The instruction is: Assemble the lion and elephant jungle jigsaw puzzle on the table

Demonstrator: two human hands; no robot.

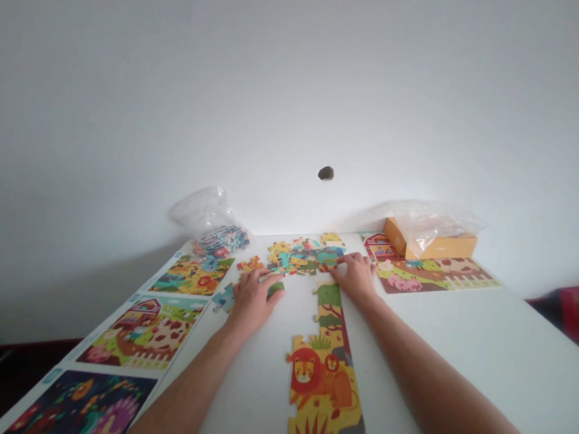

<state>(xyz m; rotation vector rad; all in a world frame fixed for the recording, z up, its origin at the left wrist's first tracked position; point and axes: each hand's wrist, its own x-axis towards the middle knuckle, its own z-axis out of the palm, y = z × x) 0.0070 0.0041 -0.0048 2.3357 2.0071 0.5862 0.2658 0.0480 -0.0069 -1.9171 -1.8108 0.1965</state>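
Dark rectangular print [85, 407]: nearest.
Left hand [253, 301], right hand [359, 276]: at colourful cardboard jigsaw pieces [311, 255], grips unclear.
Pieces: sorting likely; next needs edge-matching.

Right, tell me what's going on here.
A person's left hand is at the near left side of a spread of loose, multicoloured jigsaw pieces, the right hand at its right edge, on a white table. Whether either grips a piece is unclear. Nearer the camera lies a joined, yellow and green jigsaw strip showing two lions.
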